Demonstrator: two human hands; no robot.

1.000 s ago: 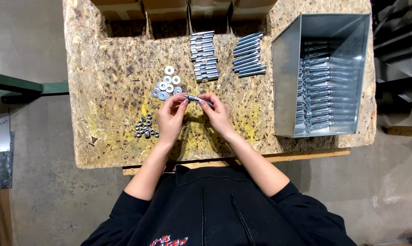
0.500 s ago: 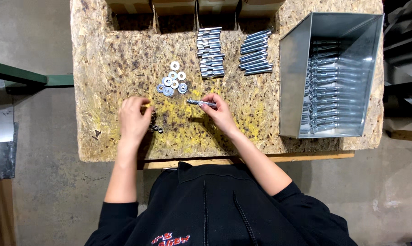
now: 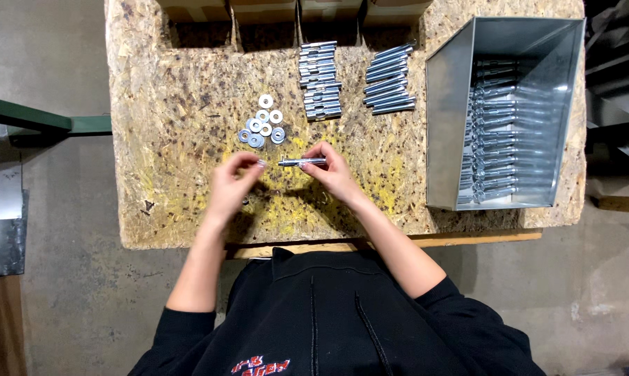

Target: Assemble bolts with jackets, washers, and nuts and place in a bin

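Bolt (image 3: pixel 302 162) lies level above the table (image 3: pixel 182 174), pinched at its right end by the right hand (image 3: pixel 335 174), its free tip pointing toward the left hand (image 3: pixel 229 186), whose fingers (image 3: pixel 253 162) nip a small nut (image 3: pixel 261 163) ready beside it. Washers (image 3: pixel 262 125) sit just beyond, within reach. The open metal bin (image 3: pixel 443 125) holds a stacked row of assembled bolts (image 3: pixel 492 132).

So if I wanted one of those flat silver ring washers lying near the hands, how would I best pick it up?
Come from above and pinch the outer rim of a flat silver ring washer at the cluster's edge. It lies flat on the chipboard table, so probably slide it clear of its neighbours first.
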